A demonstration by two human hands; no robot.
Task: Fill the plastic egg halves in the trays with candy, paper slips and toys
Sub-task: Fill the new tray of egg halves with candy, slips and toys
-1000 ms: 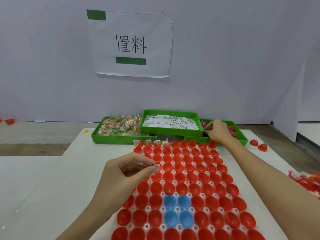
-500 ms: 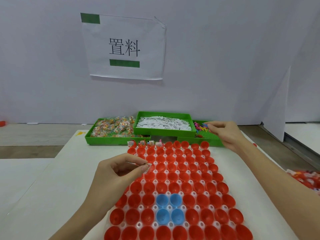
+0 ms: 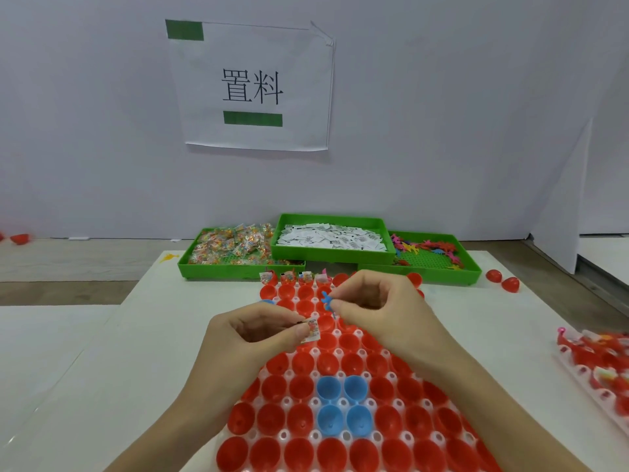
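Hands meet at frame centre over the egg tray: left hand pinches a candy packet, right hand pinches a blue toy. Green bins line the table's far edge; bare table lies at lower left, and a second tray sits at the right edge.

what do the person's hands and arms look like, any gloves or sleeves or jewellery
Both hands are bare: no gloves on the left hand or the right hand. No rings show on the visible fingers, and no watch or bracelet at either wrist. Both forearms are uncovered as far as the bottom edge of the head view, so no sleeve shows. The nails look short and unpainted.
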